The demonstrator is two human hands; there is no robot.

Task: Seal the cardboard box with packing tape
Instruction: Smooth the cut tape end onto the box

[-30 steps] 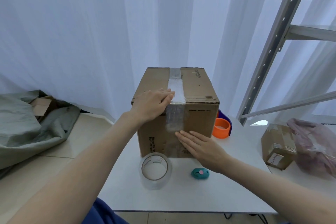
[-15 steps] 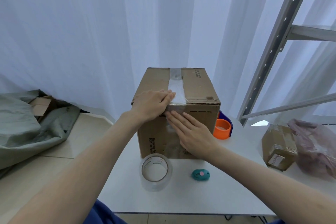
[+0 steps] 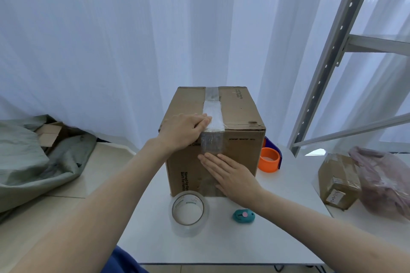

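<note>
A brown cardboard box stands upright on the white table. A strip of clear packing tape runs along its top seam and down over the near face. My left hand rests flat on the box's near top edge, fingertips at the tape. My right hand lies flat, fingers together, against the near face just below the tape's end. A clear tape roll lies in front of the box.
A small teal cutter lies right of the roll. An orange tape dispenser sits behind the box's right side. A small taped parcel and pink bag are at right, below a metal shelf frame. Grey cloth covers the floor at left.
My right hand slid up the near face to the top edge, then back down to mid-height. My left hand stayed on the top edge.
</note>
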